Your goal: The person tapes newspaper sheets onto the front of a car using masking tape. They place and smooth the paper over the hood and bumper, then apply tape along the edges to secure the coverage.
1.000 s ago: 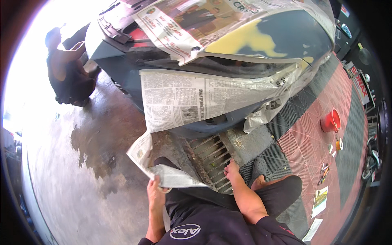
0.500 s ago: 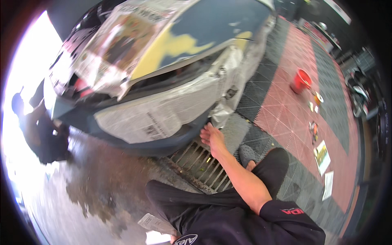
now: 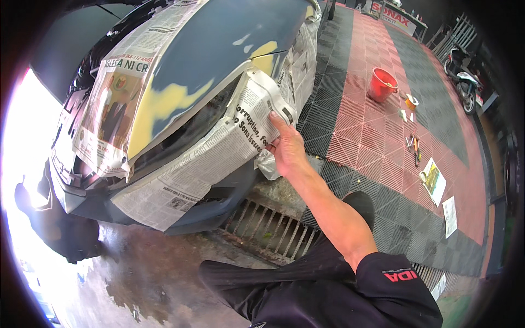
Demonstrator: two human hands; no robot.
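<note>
My right hand reaches up to a newspaper sheet on the front corner of a car. Its thumb presses on the printed side near the right edge, and the other fingers curl behind the paper. The sheet stretches leftward along the dark gap below the hood and hangs over part of the grey bumper. More newspaper lies over the hood's left part, and crumpled covering wraps the car's side. Yellowish patches show on the grey hood. My left hand is out of view.
A metal floor grate lies between my legs and the car, beside wet concrete. On the red and dark floor tiles stand a red bucket, a tape roll, tools and papers. A person is at the far left.
My right hand has risen from the bumper's lower edge and now grips the newspaper's right edge. My left hand and the paper beside it have left the lower edge of view.
</note>
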